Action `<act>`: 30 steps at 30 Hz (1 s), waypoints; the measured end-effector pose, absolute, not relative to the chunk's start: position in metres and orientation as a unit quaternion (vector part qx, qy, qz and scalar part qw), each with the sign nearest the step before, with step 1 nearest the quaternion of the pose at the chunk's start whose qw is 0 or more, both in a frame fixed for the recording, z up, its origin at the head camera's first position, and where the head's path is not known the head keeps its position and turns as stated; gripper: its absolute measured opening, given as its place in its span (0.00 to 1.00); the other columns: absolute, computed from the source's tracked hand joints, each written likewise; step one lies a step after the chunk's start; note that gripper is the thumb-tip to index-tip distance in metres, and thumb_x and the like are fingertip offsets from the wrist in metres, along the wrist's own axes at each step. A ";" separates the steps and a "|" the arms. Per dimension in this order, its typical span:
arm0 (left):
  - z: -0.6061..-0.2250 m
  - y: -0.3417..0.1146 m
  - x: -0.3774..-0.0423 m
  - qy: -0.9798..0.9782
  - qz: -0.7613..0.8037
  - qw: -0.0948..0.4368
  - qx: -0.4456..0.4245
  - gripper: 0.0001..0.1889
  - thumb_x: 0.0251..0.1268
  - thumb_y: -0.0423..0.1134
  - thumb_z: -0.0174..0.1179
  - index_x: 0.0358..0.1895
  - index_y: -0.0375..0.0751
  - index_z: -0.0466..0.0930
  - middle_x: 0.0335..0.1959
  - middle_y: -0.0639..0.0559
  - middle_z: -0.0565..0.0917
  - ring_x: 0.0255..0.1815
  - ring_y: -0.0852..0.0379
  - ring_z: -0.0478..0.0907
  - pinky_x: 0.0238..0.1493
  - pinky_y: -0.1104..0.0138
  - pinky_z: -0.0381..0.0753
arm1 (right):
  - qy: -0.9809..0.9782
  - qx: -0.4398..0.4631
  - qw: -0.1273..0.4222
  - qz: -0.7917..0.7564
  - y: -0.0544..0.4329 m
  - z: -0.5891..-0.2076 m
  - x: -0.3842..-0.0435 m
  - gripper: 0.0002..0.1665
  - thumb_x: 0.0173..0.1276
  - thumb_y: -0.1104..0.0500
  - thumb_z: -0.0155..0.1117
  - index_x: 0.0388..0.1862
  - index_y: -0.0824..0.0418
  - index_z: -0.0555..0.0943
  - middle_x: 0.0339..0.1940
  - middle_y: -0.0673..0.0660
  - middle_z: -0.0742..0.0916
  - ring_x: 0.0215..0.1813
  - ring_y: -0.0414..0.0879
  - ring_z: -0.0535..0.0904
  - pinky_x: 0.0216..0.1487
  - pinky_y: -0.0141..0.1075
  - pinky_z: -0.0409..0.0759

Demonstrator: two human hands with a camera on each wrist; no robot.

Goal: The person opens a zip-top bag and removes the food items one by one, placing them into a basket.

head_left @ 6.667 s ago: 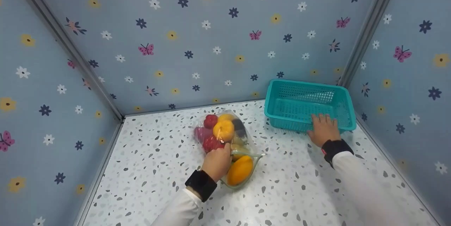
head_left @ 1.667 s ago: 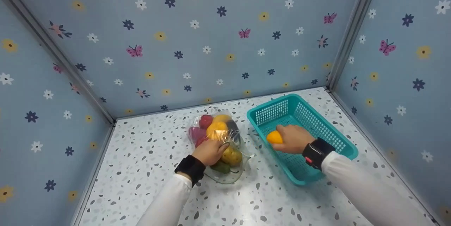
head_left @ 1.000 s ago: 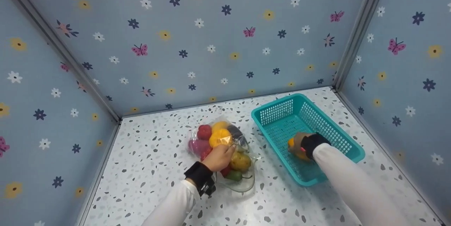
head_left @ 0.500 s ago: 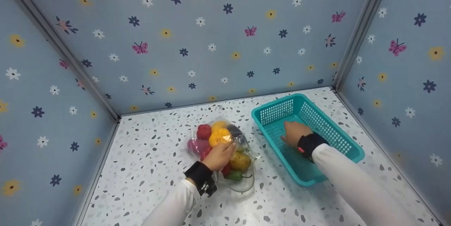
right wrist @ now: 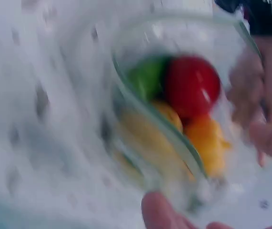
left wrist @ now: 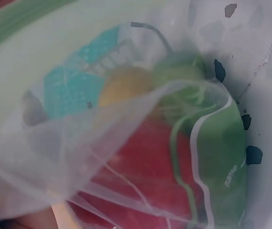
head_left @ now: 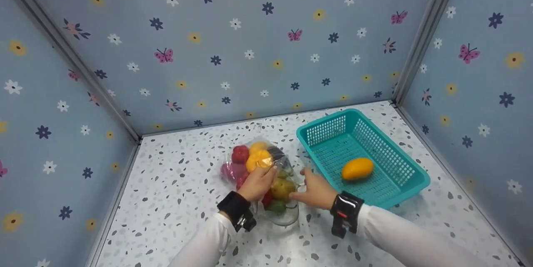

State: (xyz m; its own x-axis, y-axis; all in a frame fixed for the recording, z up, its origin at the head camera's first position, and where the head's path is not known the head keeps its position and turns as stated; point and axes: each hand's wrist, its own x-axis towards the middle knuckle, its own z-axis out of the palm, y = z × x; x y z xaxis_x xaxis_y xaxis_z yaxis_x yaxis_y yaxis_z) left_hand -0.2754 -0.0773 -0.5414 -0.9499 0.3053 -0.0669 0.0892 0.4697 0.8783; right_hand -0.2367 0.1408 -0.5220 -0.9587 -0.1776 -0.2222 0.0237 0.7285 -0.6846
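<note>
A clear plastic bag (head_left: 254,163) of red, yellow and green fruit lies on the speckled table (head_left: 175,200). My left hand (head_left: 262,177) grips the bag from above, near its middle. My right hand (head_left: 302,185) reaches in from the right with fingers extended at the bag's open mouth, next to a yellow-brown fruit (head_left: 283,188). A yellow mango (head_left: 357,168) lies alone in the teal basket (head_left: 324,130). The left wrist view shows a red fruit (left wrist: 145,162) and a green fruit (left wrist: 183,81) through the plastic. In the blurred right wrist view the bag's mouth (right wrist: 174,114) faces my right hand.
The basket sits at the right, turned at an angle, close to the right wall. Blue flowered panels (head_left: 250,50) enclose the table at the back and on both sides. Bare tabletop extends left of the bag and along the front.
My right hand put the mango down in the basket, left it there and moved left to the bag's mouth. My left hand has stayed on the bag.
</note>
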 end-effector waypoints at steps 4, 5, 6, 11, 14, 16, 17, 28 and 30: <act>-0.541 -0.080 -0.272 0.847 0.507 0.120 0.107 0.26 0.90 0.51 0.46 0.22 0.54 0.68 0.15 0.62 0.66 0.14 0.64 0.59 0.16 0.70 0.60 | 0.897 -0.025 0.121 -0.424 0.128 -0.552 -0.234 0.45 0.69 0.55 0.78 0.78 0.67 0.67 0.73 0.75 0.80 0.70 0.66 0.81 0.69 0.62 0.81; -0.541 -0.080 -0.271 0.849 0.504 0.119 0.107 0.26 0.90 0.51 0.46 0.22 0.54 0.68 0.15 0.62 0.66 0.14 0.64 0.59 0.16 0.70 0.60 | 0.888 -0.017 0.113 -0.446 0.125 -0.559 -0.236 0.44 0.69 0.57 0.76 0.79 0.68 0.67 0.73 0.76 0.79 0.68 0.67 0.82 0.68 0.62 0.81; -0.541 -0.080 -0.270 0.850 0.502 0.116 0.108 0.26 0.90 0.51 0.46 0.21 0.54 0.67 0.15 0.63 0.66 0.14 0.64 0.59 0.16 0.70 0.61 | 0.878 -0.010 0.103 -0.467 0.123 -0.564 -0.238 0.44 0.69 0.60 0.75 0.79 0.69 0.67 0.75 0.76 0.78 0.69 0.67 0.81 0.69 0.62 0.80; -0.542 -0.079 -0.266 0.861 0.487 0.089 0.120 0.28 0.89 0.50 0.47 0.19 0.54 0.67 0.14 0.63 0.65 0.13 0.64 0.60 0.17 0.70 0.61 | 0.845 0.021 0.069 -0.530 0.114 -0.581 -0.251 0.39 0.66 0.69 0.64 0.77 0.73 0.71 0.71 0.77 0.81 0.66 0.66 0.82 0.68 0.58 0.82; -0.544 -0.079 -0.264 0.858 0.491 0.091 0.117 0.27 0.89 0.49 0.47 0.19 0.54 0.66 0.13 0.63 0.65 0.11 0.65 0.61 0.15 0.70 0.60 | 0.845 0.033 0.071 -0.530 0.112 -0.586 -0.258 0.37 0.66 0.70 0.62 0.76 0.72 0.74 0.69 0.75 0.83 0.68 0.64 0.82 0.69 0.57 0.81; -0.545 -0.078 -0.262 0.856 0.496 0.097 0.113 0.27 0.89 0.49 0.47 0.19 0.53 0.67 0.12 0.63 0.65 0.10 0.65 0.61 0.13 0.71 0.60 | 0.844 0.037 0.080 -0.530 0.112 -0.587 -0.261 0.36 0.67 0.70 0.62 0.76 0.70 0.75 0.70 0.73 0.83 0.69 0.64 0.81 0.71 0.57 0.80; -0.545 -0.078 -0.260 0.855 0.497 0.101 0.109 0.27 0.89 0.49 0.47 0.20 0.53 0.67 0.12 0.62 0.65 0.09 0.65 0.62 0.12 0.71 0.61 | 0.841 0.036 0.085 -0.533 0.112 -0.588 -0.262 0.35 0.67 0.70 0.62 0.76 0.70 0.75 0.70 0.72 0.83 0.70 0.64 0.81 0.71 0.57 0.80; -0.537 -0.070 -0.250 0.845 0.511 0.125 0.091 0.27 0.91 0.50 0.44 0.21 0.53 0.67 0.13 0.61 0.67 0.09 0.63 0.63 0.11 0.71 0.64 | 0.822 -0.017 0.127 -0.555 0.113 -0.588 -0.274 0.33 0.68 0.66 0.65 0.73 0.68 0.79 0.67 0.67 0.87 0.67 0.59 0.83 0.73 0.57 0.79; -0.536 -0.069 -0.251 0.851 0.504 0.115 0.090 0.28 0.91 0.50 0.44 0.20 0.53 0.67 0.12 0.62 0.66 0.09 0.63 0.63 0.11 0.70 0.64 | 0.822 -0.019 0.125 -0.555 0.114 -0.587 -0.275 0.32 0.67 0.66 0.65 0.72 0.68 0.80 0.66 0.67 0.87 0.66 0.59 0.84 0.72 0.57 0.80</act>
State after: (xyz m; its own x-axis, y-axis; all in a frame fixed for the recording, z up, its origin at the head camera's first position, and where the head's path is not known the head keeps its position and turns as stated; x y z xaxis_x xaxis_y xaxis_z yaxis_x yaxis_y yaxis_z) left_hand -0.2514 -0.0693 -0.5362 -0.9572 0.2695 -0.1053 0.0369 0.4748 0.8793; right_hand -0.2747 0.1143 -0.5865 -0.9680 -0.1707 -0.1841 0.1068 0.3835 -0.9173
